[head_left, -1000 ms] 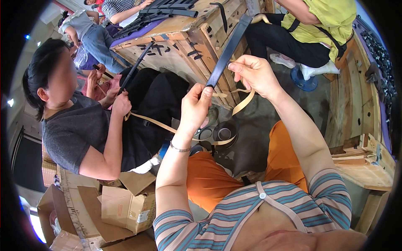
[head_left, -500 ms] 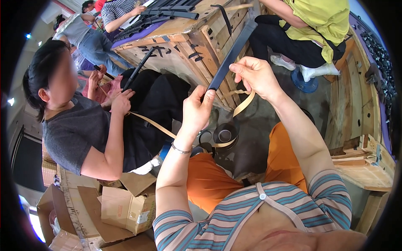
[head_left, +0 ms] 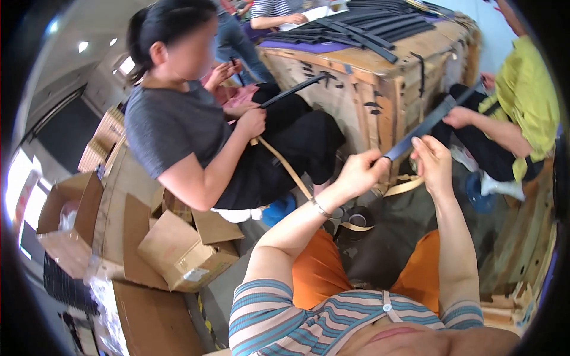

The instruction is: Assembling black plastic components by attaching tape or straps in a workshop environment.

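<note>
In the head view, the left hand (head_left: 359,176) had its thumb and fingers pinching the near end of one long, flat dark strip (head_left: 420,132). The strip was out in front of both hands. Its long way ran slantwise, from the left hand up and off to the right, so the left hand was nearest to its near end. The right hand (head_left: 433,163) was just beside the strip, a little way along its right edge. Its thumb and first finger were close together, but I could not tell if they pinched the strip or only brushed it. One tan band (head_left: 405,187) made a loop under the right hand's lower fingers.

The strip's far end reached toward a worker in a yellow top (head_left: 522,98). It showed right by that worker's hand (head_left: 458,117), and I could not tell if they touched.

A worker in a grey top (head_left: 178,124), on the left, held one more dark stick (head_left: 295,90). One more tan stretch (head_left: 286,166) hung down there. I could not tell if the two tan pieces joined. Many black strips (head_left: 368,32), too many to count, lay on one wooden desk (head_left: 442,41). At least three cardboard boxes (head_left: 184,252) stood on the left.
</note>
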A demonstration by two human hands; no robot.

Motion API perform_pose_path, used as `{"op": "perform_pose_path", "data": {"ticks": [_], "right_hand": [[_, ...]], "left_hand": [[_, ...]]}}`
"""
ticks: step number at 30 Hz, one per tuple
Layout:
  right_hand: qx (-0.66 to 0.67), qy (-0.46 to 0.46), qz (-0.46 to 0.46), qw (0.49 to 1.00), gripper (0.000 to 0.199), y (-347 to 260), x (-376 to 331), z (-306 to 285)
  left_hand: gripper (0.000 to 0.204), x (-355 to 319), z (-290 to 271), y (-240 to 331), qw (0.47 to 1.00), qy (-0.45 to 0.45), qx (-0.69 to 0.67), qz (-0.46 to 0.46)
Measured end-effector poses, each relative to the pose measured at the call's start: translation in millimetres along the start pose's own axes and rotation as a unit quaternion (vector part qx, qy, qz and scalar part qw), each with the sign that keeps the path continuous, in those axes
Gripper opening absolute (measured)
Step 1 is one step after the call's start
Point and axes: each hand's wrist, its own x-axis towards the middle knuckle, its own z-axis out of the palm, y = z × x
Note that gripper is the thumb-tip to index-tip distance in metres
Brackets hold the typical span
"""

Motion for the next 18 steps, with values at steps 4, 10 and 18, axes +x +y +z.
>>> {"op": "perform_pose_path", "data": {"ticks": [4, 10, 18], "right_hand": [[0.003, 0.0, -0.001, 1.0, 0.015, -3.6, -3.4, 11.2], [-0.012, -0.022, 0.018, 1.0, 0.014, 1.1, -4.8, 20.9], [-0.064, -0.05, 0.016, 0.997, 0.014, -2.2, -14.7, 28.4]], "left_hand": [[0.03, 0.6, -6.6, -7.6, 0.996, -0.042, -0.04, -0.068], [0.034, 1.8, -4.8, -15.7, 0.999, -0.043, -0.029, -0.002], [0.028, 7.3, -1.3, -12.5, 0.963, -0.098, -0.244, -0.054]]}}
